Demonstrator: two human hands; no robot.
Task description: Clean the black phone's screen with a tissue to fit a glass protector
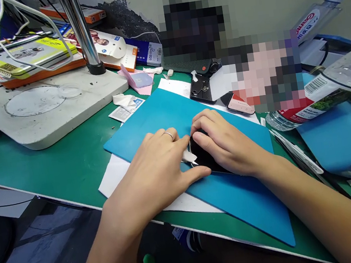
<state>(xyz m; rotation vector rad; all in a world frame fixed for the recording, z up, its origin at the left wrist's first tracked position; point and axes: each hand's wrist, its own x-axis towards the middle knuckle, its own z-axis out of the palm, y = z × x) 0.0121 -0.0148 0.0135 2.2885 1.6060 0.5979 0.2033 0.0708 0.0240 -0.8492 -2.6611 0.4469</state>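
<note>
A phone (206,158) with a black glass face lies on a blue work mat (150,113), partly covered by both hands. My right hand (219,145) rests over it, its fingers curled and pressed at the far left corner. At the left edge of the phone, my left hand (157,164) has its fingers bent and its thumb stretched along the near side. A white tissue (189,157) pokes out from under that palm, between thumb and forefinger. The left fingertips are hidden.
Left of the mat stands a white lamp base (60,104) with a metal pole (81,31). Boxes (31,56) are piled behind it. Several phone parts (202,87) lie at the far edge. A plastic bottle (320,89) lies to the right, by a blue box (343,138).
</note>
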